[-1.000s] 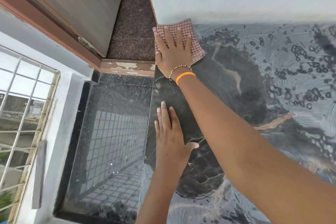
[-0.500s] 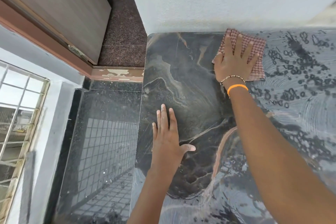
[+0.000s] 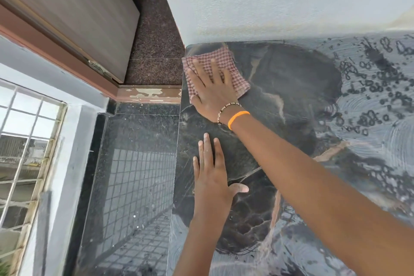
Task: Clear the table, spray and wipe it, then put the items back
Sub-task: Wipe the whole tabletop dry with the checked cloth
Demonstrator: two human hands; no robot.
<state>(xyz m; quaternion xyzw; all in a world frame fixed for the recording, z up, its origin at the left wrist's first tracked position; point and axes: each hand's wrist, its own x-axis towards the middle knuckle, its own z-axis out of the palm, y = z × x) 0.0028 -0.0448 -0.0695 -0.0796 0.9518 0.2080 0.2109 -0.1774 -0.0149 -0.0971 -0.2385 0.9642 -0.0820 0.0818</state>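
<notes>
**Wiping the far corner**

Door and window grille at the frame's left, dark marble table filling the right. My left hand lies flat, holding nothing, bracing my reach. Upper centre, my right hand presses the checked cloth with spread fingers into the corner; soapy streaks wait at right.

The dark marble worktop is wet and soapy on the right; a red checked cloth lies flat in its far left corner; a hand rests flat beside it.
</notes>
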